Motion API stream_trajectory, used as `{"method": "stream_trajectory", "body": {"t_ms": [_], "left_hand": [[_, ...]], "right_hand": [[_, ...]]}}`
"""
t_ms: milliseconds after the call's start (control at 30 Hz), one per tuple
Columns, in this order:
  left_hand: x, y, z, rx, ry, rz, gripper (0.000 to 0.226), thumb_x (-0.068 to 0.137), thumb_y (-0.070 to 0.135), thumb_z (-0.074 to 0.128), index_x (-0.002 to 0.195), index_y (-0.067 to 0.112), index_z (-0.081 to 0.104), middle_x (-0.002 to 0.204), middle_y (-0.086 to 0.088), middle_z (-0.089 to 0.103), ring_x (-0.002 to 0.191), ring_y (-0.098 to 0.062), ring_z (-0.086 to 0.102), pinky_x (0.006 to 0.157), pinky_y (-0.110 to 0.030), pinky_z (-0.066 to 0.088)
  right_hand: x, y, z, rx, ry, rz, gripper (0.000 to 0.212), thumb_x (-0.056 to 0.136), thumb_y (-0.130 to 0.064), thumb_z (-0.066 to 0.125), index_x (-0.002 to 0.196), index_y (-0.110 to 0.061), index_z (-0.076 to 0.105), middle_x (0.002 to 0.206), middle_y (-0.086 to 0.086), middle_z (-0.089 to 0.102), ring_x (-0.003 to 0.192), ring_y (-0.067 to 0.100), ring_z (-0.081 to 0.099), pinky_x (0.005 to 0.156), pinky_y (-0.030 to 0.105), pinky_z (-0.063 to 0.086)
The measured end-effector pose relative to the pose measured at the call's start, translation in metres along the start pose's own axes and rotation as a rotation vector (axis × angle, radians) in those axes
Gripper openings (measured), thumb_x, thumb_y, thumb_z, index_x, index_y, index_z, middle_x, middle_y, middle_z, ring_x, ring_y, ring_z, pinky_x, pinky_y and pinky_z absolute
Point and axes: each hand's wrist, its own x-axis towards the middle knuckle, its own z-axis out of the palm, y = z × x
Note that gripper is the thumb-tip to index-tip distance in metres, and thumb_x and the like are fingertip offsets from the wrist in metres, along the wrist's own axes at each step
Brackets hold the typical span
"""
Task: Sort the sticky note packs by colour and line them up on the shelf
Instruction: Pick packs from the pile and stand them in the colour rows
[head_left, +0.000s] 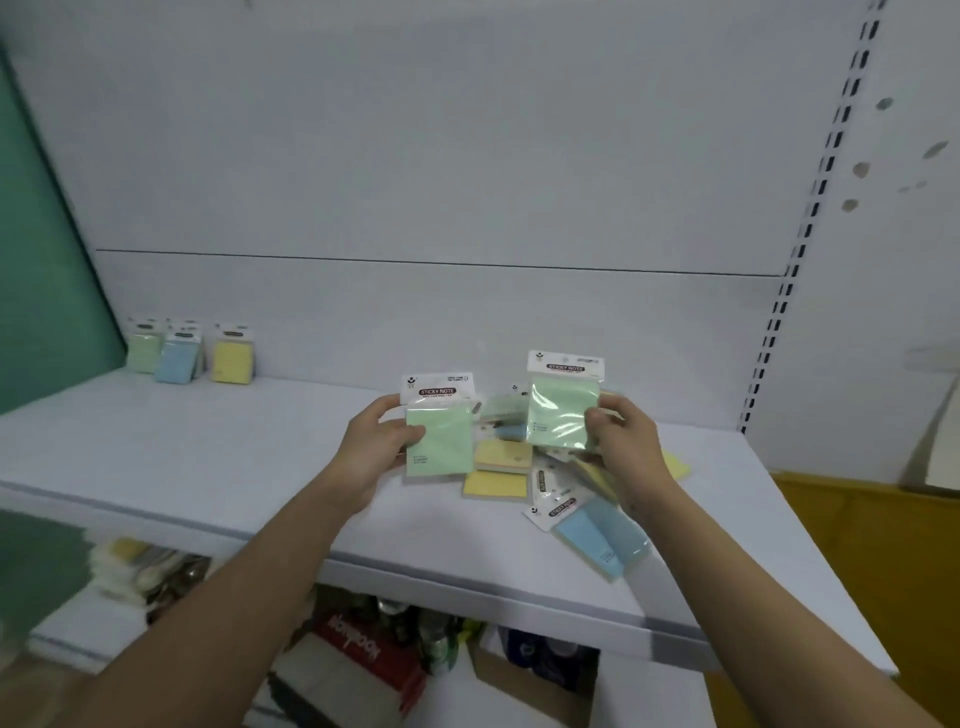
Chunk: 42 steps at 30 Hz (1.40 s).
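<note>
Sorting looks only begun: three upright groups stand against the back panel far to the left of both grips, a green row (144, 352), a blue row (178, 358) and a yellow row (234, 355), each just a pack or few deep. The left hand (382, 447) has its grip closed round one green pack (439, 439), thumb across the face, and the right hand (618, 441) pinches a second green pack (563, 410) by its edge; both packs are lifted above the shelf (156, 441). Below and between the grips lies the unsorted heap (524, 467) of yellow and blue packs, overlapping and askew. Each pack is a square pastel pad in glossy, crinkly film with a white card header, so it probably slides easily.
</note>
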Motion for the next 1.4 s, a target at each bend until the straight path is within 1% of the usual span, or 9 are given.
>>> {"method": "stream_trajectory", "body": {"t_ms": [200, 300, 433, 567, 667, 833, 1033, 1167, 1400], "left_hand": [[-0.021, 0.009, -0.07, -0.056, 0.116, 0.039, 0.026, 0.087, 0.0, 0.063, 0.111, 0.008, 0.062, 0.101, -0.009, 0.074, 0.085, -0.018, 0.072, 0.064, -0.024, 0.056], [-0.029, 0.008, -0.113, -0.08, 0.133, 0.042, 0.027, 0.089, 0.003, 0.062, 0.116, 0.006, 0.062, 0.106, -0.011, 0.073, 0.091, -0.02, 0.072, 0.068, -0.025, 0.057], [-0.037, 0.012, -0.178, -0.167, 0.2, 0.049, 0.026, 0.089, 0.001, 0.061, 0.114, 0.008, 0.061, 0.103, -0.012, 0.073, 0.088, -0.02, 0.072, 0.067, -0.025, 0.058], [-0.044, 0.017, -0.258, -0.197, 0.255, 0.045, 0.024, 0.088, 0.001, 0.063, 0.111, 0.01, 0.063, 0.099, -0.01, 0.074, 0.083, -0.017, 0.073, 0.063, -0.024, 0.058], [-0.049, 0.016, -0.329, -0.163, 0.295, 0.065, 0.024, 0.087, 0.001, 0.064, 0.109, 0.01, 0.064, 0.094, -0.01, 0.076, 0.082, -0.021, 0.074, 0.061, -0.025, 0.058], [-0.047, 0.016, -0.431, -0.171, 0.38, 0.07, 0.026, 0.084, -0.001, 0.066, 0.108, 0.008, 0.065, 0.088, -0.008, 0.076, 0.078, -0.022, 0.074, 0.059, -0.026, 0.058], [-0.011, 0.013, -0.504, -0.092, 0.442, 0.056, 0.034, 0.08, 0.006, 0.073, 0.113, 0.01, 0.066, 0.092, -0.007, 0.075, 0.078, -0.02, 0.071, 0.057, -0.022, 0.055], [0.026, 0.004, -0.53, -0.074, 0.422, -0.002, 0.031, 0.081, 0.01, 0.073, 0.109, 0.019, 0.067, 0.097, -0.005, 0.074, 0.086, -0.023, 0.07, 0.064, -0.027, 0.055], [0.098, -0.002, -0.564, -0.052, 0.395, -0.068, 0.029, 0.081, 0.009, 0.073, 0.104, 0.024, 0.066, 0.097, -0.005, 0.073, 0.089, -0.025, 0.069, 0.071, -0.03, 0.054]], "right_hand": [[-0.011, 0.009, 0.075, 0.045, -0.107, 0.001, 0.016, 0.093, -0.006, 0.055, 0.092, -0.02, 0.06, 0.077, 0.003, 0.06, 0.062, 0.011, 0.063, 0.047, 0.023, 0.053], [-0.028, 0.014, 0.121, 0.041, -0.19, 0.017, 0.014, 0.094, -0.006, 0.053, 0.093, -0.017, 0.061, 0.082, 0.005, 0.066, 0.069, 0.014, 0.067, 0.048, 0.022, 0.053], [-0.044, 0.013, 0.185, 0.01, -0.245, 0.03, 0.014, 0.094, -0.005, 0.052, 0.091, -0.017, 0.059, 0.076, 0.0, 0.058, 0.068, 0.011, 0.06, 0.053, 0.027, 0.056], [-0.056, 0.007, 0.262, -0.037, -0.332, 0.014, 0.011, 0.094, -0.004, 0.05, 0.099, -0.011, 0.057, 0.091, 0.007, 0.065, 0.089, 0.023, 0.065, 0.058, 0.031, 0.058], [-0.064, -0.001, 0.325, -0.056, -0.364, -0.012, 0.015, 0.091, -0.002, 0.049, 0.102, -0.009, 0.058, 0.093, 0.009, 0.065, 0.092, 0.026, 0.066, 0.06, 0.032, 0.058], [-0.081, 0.0, 0.419, -0.046, -0.376, -0.014, 0.018, 0.091, -0.001, 0.047, 0.095, -0.013, 0.059, 0.092, 0.006, 0.066, 0.091, 0.024, 0.067, 0.058, 0.03, 0.058], [-0.082, 0.019, 0.501, -0.112, -0.365, -0.037, 0.018, 0.093, -0.006, 0.05, 0.107, -0.011, 0.06, 0.095, 0.007, 0.065, 0.086, 0.023, 0.066, 0.053, 0.028, 0.056], [-0.059, 0.043, 0.536, -0.16, -0.306, -0.02, 0.019, 0.092, -0.006, 0.051, 0.107, -0.012, 0.061, 0.093, 0.001, 0.066, 0.086, 0.02, 0.064, 0.06, 0.031, 0.056], [0.003, 0.072, 0.618, -0.069, -0.231, 0.037, 0.021, 0.09, -0.005, 0.055, 0.108, -0.014, 0.06, 0.092, 0.008, 0.063, 0.082, 0.023, 0.06, 0.075, 0.036, 0.049]]}}
